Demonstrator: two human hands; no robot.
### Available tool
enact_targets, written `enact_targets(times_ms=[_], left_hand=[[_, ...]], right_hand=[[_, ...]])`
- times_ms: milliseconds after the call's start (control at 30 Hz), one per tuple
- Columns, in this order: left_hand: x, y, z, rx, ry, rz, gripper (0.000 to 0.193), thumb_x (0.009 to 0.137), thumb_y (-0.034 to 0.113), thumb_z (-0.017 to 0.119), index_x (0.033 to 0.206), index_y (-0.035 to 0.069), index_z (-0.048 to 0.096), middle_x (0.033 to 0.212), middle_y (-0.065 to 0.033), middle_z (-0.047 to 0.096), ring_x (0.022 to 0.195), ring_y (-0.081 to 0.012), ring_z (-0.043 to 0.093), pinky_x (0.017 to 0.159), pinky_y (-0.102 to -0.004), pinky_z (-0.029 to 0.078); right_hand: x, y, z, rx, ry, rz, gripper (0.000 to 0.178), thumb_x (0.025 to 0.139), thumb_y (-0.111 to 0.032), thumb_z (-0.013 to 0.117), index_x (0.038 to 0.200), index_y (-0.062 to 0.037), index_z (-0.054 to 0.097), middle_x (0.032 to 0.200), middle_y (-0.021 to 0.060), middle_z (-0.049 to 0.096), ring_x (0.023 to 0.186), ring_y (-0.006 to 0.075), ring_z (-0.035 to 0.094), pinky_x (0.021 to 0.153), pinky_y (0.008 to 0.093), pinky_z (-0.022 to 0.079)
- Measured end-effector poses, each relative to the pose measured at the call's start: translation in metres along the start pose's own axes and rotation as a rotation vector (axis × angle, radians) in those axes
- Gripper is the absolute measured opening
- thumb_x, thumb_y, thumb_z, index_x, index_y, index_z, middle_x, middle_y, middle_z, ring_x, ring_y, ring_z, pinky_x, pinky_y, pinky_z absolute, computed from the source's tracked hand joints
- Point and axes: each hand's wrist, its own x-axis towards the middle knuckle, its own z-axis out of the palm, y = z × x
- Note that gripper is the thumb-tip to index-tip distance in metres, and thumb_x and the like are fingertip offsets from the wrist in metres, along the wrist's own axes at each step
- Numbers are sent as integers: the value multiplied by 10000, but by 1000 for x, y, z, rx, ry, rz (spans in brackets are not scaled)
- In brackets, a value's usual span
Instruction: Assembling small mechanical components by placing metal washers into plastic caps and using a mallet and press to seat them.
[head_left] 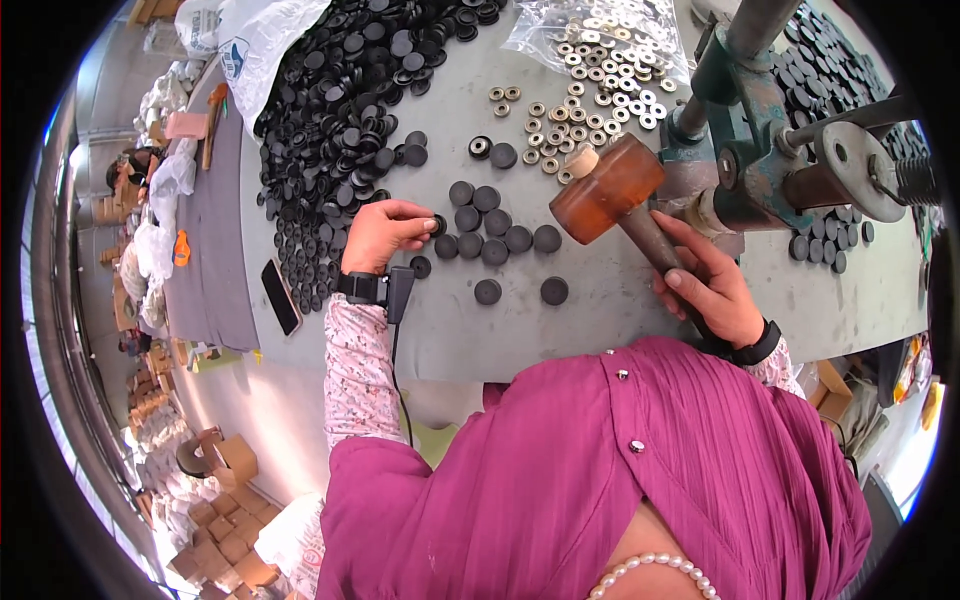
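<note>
My left hand (383,235) pinches a small round black cap (438,225) between thumb and fingertips, at the right edge of a big heap of black caps (335,130). My right hand (718,287) is wrapped around the handle of a mallet (608,190), its brown, amber-like head raised over the table. Several black discs (494,251) stand in a loose cluster between the two hands. Behind them, one silver-rimmed piece (480,147) sits beside a black disc. Farther back lie many silver metal rings (577,115), some on or under a clear plastic bag (535,30).
A green metal press (745,130) stands at the right, with more black discs (828,238) beyond it. A phone (281,297) lies at the table's left edge. A white plastic bag (262,60) rests at the back left. Cardboard boxes (228,530) are on the floor at left.
</note>
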Motion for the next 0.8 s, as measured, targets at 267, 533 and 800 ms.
enact_targets(times_ms=[267, 533, 800], left_hand=[[11, 20, -6, 228, -100, -90, 242, 856, 104, 867, 1043, 0, 755, 888, -35, 769, 704, -107, 712, 624, -254, 588], [32, 47, -13, 506, -261, -83, 220, 791, 99, 924, 925, 13, 773, 810, -25, 750, 642, -104, 690, 573, -261, 546], [15, 21, -4, 367, -141, 44, 240, 822, 86, 891, 1023, 15, 782, 808, -16, 739, 687, -108, 697, 605, -260, 562]], right_hand=[[2, 1, 1, -4, 4, -7, 630, 1083, -148, 587, 1667, -121, 354, 894, 3, 613, 740, 64, 544, 652, 237, 457], [1, 1, 1, -77, 16, -33, 623, 1080, -152, 593, 1660, -119, 370, 899, -7, 610, 735, 62, 548, 648, 230, 456], [-1, 4, 5, -40, 51, -38, 628, 1082, -161, 593, 1667, -137, 365, 897, -13, 601, 723, 61, 554, 634, 228, 455]])
